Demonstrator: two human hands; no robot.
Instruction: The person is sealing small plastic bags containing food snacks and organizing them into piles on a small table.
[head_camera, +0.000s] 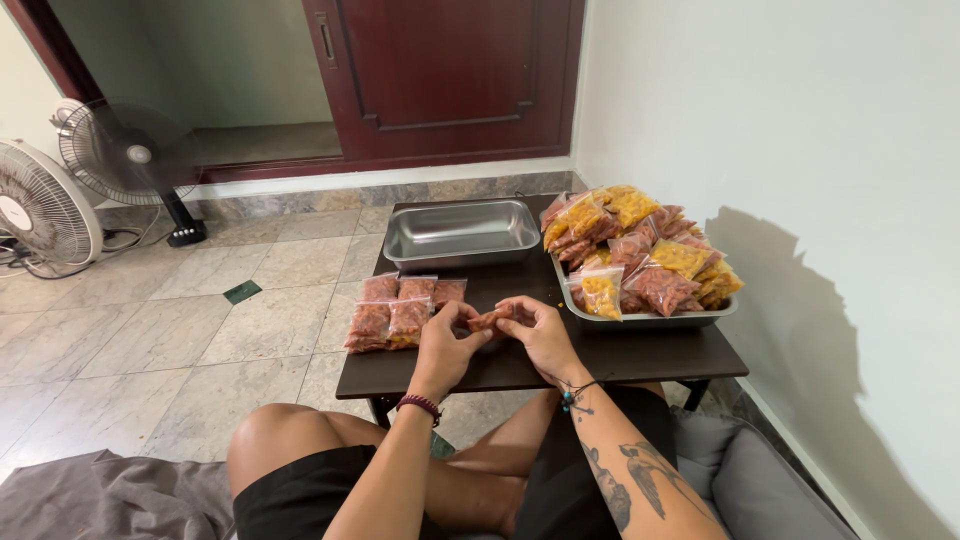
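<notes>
Bare knees and black shorts nearest the lens, forearms reaching out over them to the low dark table (640, 362).

Both hands together, clamped on one small clear snack bag (492, 318) of reddish pieces. Left hand (445, 345) pinches its left end, right hand (540, 335) its right end. Bag sits just above the tabletop, between the two hands. Long axis runs roughly left-right, slightly tilted up toward the right hand. Two-end grip looks like it's pulling the bag flat or pressing its seal; can't tell which edge is the opening.

Just left of the left hand: flat batch of filled reddish bags (402, 310), laid in two tidy rows, touching each other. Beyond the hands: empty steel tray (462, 232), long side across the table. Right of the right hand: second steel tray (640, 318), heaped with yellow and red bags (640, 250), within easy reach.

Far left on the floor: two fans (90, 185).
</notes>
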